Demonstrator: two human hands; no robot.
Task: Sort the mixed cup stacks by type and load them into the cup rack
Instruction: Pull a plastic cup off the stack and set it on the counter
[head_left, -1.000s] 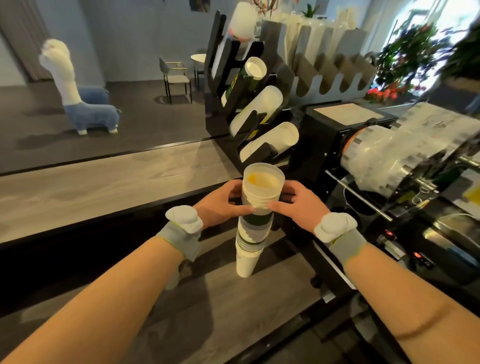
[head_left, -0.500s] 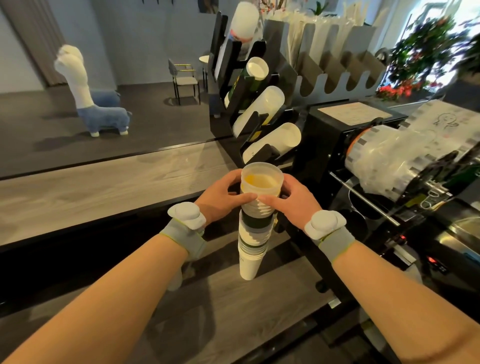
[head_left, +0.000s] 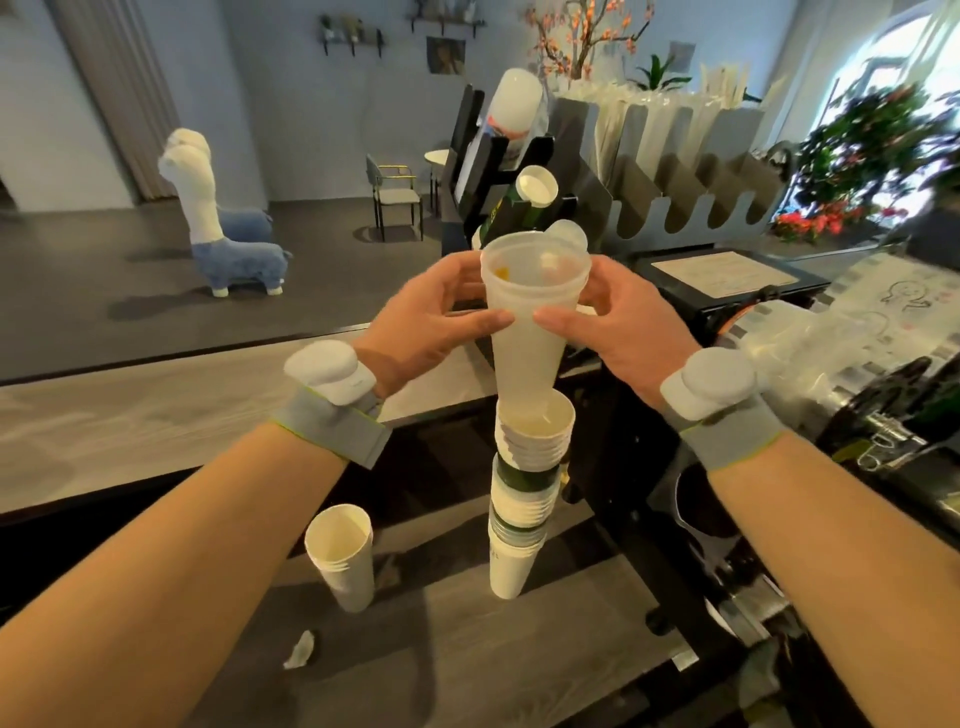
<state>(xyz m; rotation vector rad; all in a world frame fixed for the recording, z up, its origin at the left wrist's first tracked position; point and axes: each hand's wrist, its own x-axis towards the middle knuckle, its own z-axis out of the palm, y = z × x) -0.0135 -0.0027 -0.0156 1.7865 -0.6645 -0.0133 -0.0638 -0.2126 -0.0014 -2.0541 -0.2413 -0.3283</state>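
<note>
Head view: left hand (head_left: 431, 322) and right hand (head_left: 623, 322) both grasp a clear cup (head_left: 530, 322) from opposite sides, thumbs on its near wall, fingers curled round the back. Cup upright, its base dipping into the mouth of the mixed stack (head_left: 522, 499) (white and green-banded paper cups). That stands on the counter (head_left: 519, 654) toward the right edge. A shorter white stack (head_left: 343, 556) stands left of it, apart. Behind the hands, past the far edge, the rack (head_left: 480, 156) holds cups in slanted slots
</note>
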